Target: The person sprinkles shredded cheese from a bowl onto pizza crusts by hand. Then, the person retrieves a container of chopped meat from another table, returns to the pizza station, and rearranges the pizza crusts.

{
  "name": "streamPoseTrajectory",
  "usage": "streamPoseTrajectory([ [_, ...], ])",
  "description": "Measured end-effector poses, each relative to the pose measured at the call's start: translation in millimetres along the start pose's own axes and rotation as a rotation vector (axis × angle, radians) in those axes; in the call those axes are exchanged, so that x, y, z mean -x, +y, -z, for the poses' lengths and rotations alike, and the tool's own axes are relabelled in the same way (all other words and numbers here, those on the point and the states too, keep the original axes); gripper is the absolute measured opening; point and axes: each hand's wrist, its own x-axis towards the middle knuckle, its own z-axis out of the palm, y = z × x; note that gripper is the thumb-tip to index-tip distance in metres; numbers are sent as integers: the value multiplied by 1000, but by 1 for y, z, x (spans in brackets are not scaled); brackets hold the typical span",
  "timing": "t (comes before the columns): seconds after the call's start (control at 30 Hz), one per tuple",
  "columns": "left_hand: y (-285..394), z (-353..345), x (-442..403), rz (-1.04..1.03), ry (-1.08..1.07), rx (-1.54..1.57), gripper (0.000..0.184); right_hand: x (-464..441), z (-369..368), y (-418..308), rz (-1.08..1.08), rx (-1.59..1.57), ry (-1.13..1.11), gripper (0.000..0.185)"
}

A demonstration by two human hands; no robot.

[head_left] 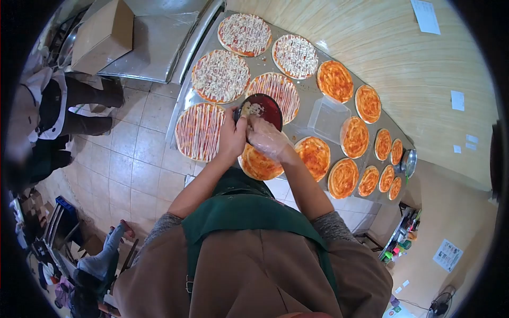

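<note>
Bowl (272, 112): red inside | pale shreds (255, 108) | left fingers (230, 117) clasping it | right fingers (256, 126): cannot tell

And it's brown that fills the lower half of the frame here, a plain, roomy top (228, 265) with a seam running down its middle! Over it, a deep green apron (249, 216), its straps climbing along both sides, and look, a small metal buckle (189, 284) on the strap at lower left. Out at the arms, flecked grey sleeves (332, 225) peek from under the brown, stopping short of bare forearms. And there's a clear, crinkled plastic glove (271, 144) on the right hand (262, 137); the left hand (232, 137) goes bare!
</note>
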Motion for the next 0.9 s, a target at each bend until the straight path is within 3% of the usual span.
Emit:
streamPoseTrajectory([
  [0.03,0,4,5,-9,3,-20,43,1,-8,-2,23,-98,19,34],
  [0.13,5,19,14,29,-39,-65,49,11,-17,-14,-210,-784,-126,27],
  [0.23,-7,23,20,-70,-21,-46,46,20,-13,-15,-247,-1053,-64,26],
  [0.37,-11,20,33,-131,24,18,41,33,-7,-23,-128,-1147,49,27],
  [0.47,7,20,40,1,-58,48,42,23,-12,6,-119,-930,72,26],
  [0.57,-16,11,28,65,-71,4,45,25,4,18,-160,-1005,45,23],
  [0.67,-19,12,25,7,2,-18,48,22,25,41,-92,-1163,154,22],
  [0.7,-23,14,23,-18,23,-13,48,19,36,47,-175,-1147,200,21],
  [0.77,-15,26,23,133,-12,-3,47,7,61,60,-340,-1114,290,20],
  [0.83,-35,35,18,187,-10,53,45,-19,73,109,-396,-841,376,19],
  [0.87,-47,37,15,67,32,42,46,-35,76,139,-447,-549,421,18],
  [0.9,-49,43,16,79,47,43,45,-49,80,158,-488,-258,458,18],
])
